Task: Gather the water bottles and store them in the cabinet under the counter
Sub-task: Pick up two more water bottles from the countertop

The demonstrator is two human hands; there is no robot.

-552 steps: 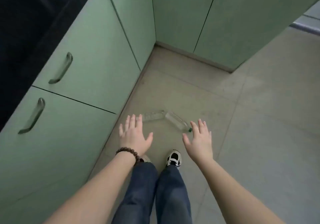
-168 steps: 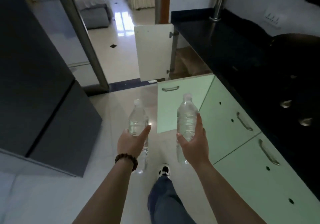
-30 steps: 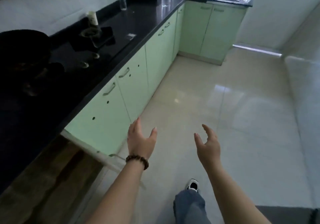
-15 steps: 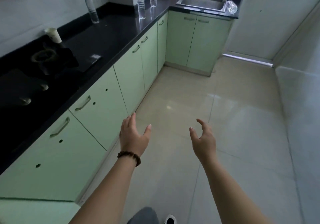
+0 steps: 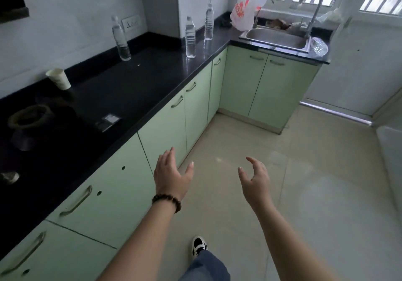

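Both hands are reaching forward at lower centre of the frame, holding nothing: the left hand [image 5: 170,177], wearing a dark beaded bracelet [image 5: 167,202], is showing straight, spread fingers, and the right hand [image 5: 255,179] is showing loosely curled, parted fingers. Three clear plastic water bottles are standing on the black glossy counter [image 5: 130,89] at upper centre [image 5: 121,39] [image 5: 190,38] [image 5: 208,22]; a fourth [image 5: 318,46] is lying beside the steel sink [image 5: 276,38], upper right.

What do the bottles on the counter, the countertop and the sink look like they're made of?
Bottles: clear thin plastic, probably; you can see through them. Countertop: glossy black, likely polished stone; it mirrors the bottles. Sink: brushed metal, seemingly stainless steel, grey sheen.
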